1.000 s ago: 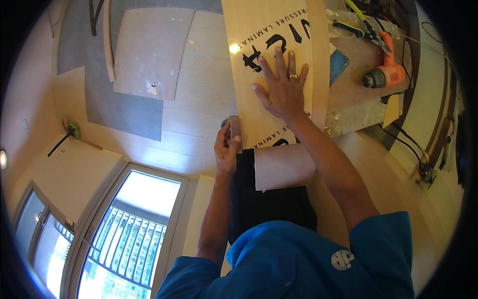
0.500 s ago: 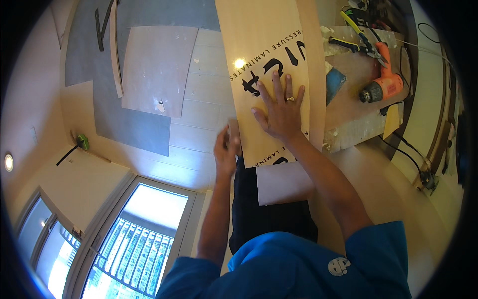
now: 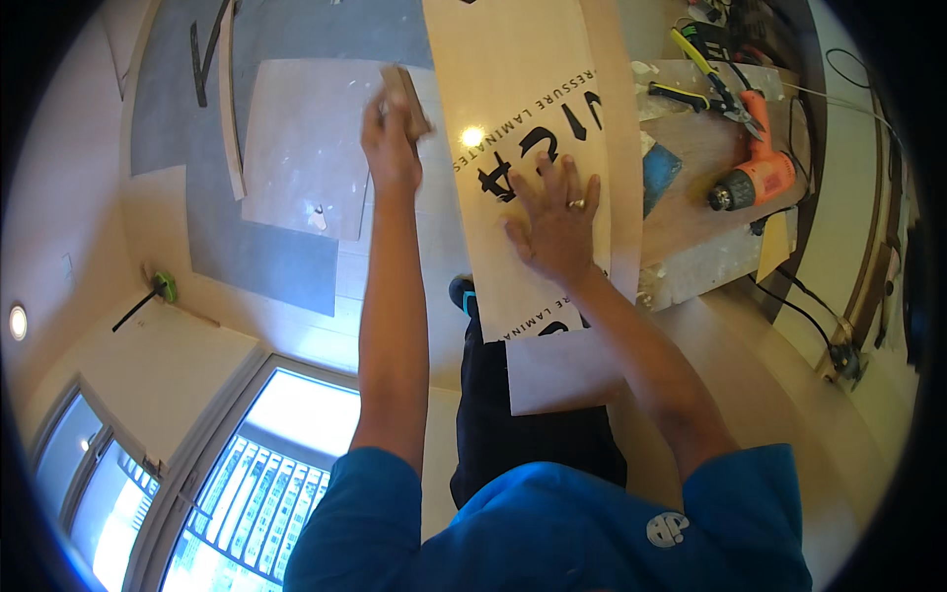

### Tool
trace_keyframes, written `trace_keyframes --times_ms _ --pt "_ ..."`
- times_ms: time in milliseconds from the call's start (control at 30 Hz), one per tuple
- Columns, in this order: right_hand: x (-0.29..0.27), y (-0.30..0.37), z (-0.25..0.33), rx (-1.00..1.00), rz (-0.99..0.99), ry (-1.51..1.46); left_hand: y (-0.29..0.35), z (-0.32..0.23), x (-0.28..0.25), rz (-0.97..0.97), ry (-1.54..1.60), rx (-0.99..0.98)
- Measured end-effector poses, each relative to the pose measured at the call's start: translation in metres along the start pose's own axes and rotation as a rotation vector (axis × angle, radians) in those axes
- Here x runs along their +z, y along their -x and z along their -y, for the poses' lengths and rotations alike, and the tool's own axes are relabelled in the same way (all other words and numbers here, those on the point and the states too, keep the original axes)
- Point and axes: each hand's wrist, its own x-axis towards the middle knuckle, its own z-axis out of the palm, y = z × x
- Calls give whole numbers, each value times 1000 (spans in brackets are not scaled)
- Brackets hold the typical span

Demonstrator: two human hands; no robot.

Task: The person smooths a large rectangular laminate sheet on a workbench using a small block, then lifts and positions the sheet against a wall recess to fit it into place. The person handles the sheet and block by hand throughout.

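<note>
My left hand [image 3: 392,148] is closed around a small brown wooden block [image 3: 407,97], slightly blurred. It is held up off the left edge of a long tan laminate sheet [image 3: 528,59] with black printing. My right hand [image 3: 558,232] lies flat on that sheet with its fingers spread, a ring on one of them. Under the sheet's near end, a pale panel [image 3: 562,370] sticks out over my dark trousers. Along the sheet's right side runs a strip of plain tan board [image 3: 625,148].
On the worktop to the right lie an orange heat gun [image 3: 758,178], yellow-and-black snips [image 3: 715,84] and a blue scrap [image 3: 661,173]. Grey sheets [image 3: 261,261] and a pale square panel [image 3: 306,148] cover the floor at left. A glass door [image 3: 266,464] stands at lower left.
My left hand has swung forward and to the left with the block, away from the laminate's near left edge. My right hand stays almost where it was.
</note>
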Motion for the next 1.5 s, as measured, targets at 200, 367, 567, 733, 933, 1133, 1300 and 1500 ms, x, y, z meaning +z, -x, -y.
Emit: trace_keyframes --times_ms 200,367,567,733,933,1133,1300,1500 --pt "-2 -64 -3 -24 -102 18 222 58 -94 61 -455 -202" --pt "6 -63 -3 -48 -148 94 217 64 -76 32 -458 -124" --pt "-2 -70 9 -68 -120 74 21 19 5 63 -340 87" --pt "-3 -67 3 -43 -75 86 63 45 -20 31 -426 96" --pt "-5 -62 -2 -4 -43 70 135 53 -38 23 -464 -55" --pt "-1 -67 14 -55 -88 45 -105 14 30 91 -217 206" --pt "-4 -65 2 -8 -76 36 -144 -30 75 57 119 47" --pt "-6 -63 -3 -27 -198 -20 36 8 -24 213 170 -375"
